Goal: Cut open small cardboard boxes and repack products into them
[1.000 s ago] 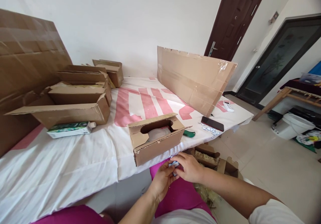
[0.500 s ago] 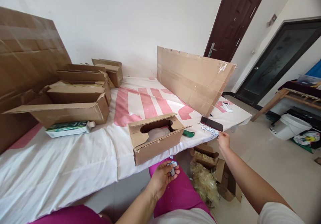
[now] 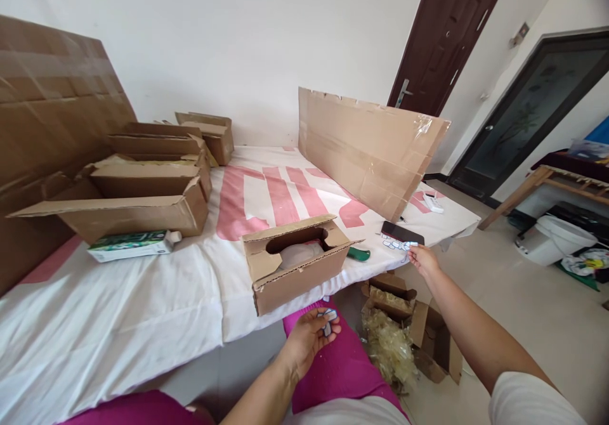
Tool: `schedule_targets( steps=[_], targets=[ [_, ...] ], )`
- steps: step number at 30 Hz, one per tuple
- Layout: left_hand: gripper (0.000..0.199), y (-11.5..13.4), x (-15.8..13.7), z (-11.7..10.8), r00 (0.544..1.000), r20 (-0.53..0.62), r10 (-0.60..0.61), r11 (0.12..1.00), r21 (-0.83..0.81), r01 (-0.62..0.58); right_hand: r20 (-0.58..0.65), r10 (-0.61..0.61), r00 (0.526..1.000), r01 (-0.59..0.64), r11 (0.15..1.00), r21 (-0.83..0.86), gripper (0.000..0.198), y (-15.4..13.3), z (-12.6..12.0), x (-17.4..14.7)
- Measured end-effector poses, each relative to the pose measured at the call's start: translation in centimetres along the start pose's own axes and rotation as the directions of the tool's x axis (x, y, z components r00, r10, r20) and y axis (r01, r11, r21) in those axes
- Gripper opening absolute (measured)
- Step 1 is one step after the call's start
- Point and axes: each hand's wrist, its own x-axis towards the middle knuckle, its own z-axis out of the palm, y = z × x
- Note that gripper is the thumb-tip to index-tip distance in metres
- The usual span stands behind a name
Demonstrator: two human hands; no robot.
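Note:
My left hand point(image 3: 309, 339) is closed over my lap, its fingers pinching small white cutouts with blue edges point(image 3: 327, 317). Reaching to the table's front edge, my right hand point(image 3: 422, 259) pinches another small white blue-edged cutout point(image 3: 408, 245) between thumb and finger. Just beyond it lies a black phone point(image 3: 402, 233), with several more such cutouts point(image 3: 391, 243) along its near side. Between my hands, an open cardboard box point(image 3: 297, 282) sits on the table and holds something pale and wrapped. A green-handled tool point(image 3: 358, 254) rests at the box's right.
Several open cardboard boxes point(image 3: 143, 215) stand on the left, with a green-and-white carton point(image 3: 130, 245) before them. A tall cardboard sheet point(image 3: 366, 152) stands at the back right. Below the table are cardboard boxes point(image 3: 431, 342) and crumpled clear plastic point(image 3: 390, 349).
My right hand has moved slightly left, and a cutout now shows in its fingertips near the phone. The left hand keeps its hold, almost unmoved.

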Motion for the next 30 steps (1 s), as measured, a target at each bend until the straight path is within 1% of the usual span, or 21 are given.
schedule_targets(
  steps=[6,9,12,17,21,26,30],
  targets=[
    [0.015,-0.3,0.4,-0.2,1.0,-0.008,-0.03,0.999,0.012,0.03,0.009,-0.053,0.999,0.054,0.993,-0.11,0.035,-0.9,0.7,0.4],
    [0.011,-0.3,0.3,-0.1,0.999,-0.013,-0.035,0.999,0.02,0.035,0.007,-0.066,0.998,0.066,0.979,-0.195,0.035,-1.6,1.0,0.8],
    [0.007,-0.2,0.3,0.0,0.999,-0.021,-0.038,0.999,0.027,0.039,0.015,-0.069,0.997,0.071,0.952,-0.297,0.035,-2.0,1.2,1.0],
    [0.008,-0.3,0.4,-0.2,0.998,-0.039,-0.044,0.999,0.031,0.045,0.021,-0.092,0.996,0.092,0.894,-0.438,0.034,-2.1,1.7,1.0],
    [0.008,-0.6,0.6,-0.4,0.998,-0.04,-0.046,0.998,0.041,0.048,0.052,-0.093,0.994,0.106,0.874,-0.474,0.034,-2.3,2.6,0.9],
    [0.009,-0.8,0.8,-0.4,0.999,-0.028,-0.045,0.998,0.047,0.046,0.102,-0.062,0.993,0.104,0.863,-0.494,0.033,-2.9,3.7,0.9],
    [0.017,-0.8,0.9,-0.5,0.999,-0.017,-0.04,0.998,0.045,0.041,0.089,-0.038,0.995,0.081,0.834,-0.546,0.033,-3.3,3.8,0.9]
  ],
)
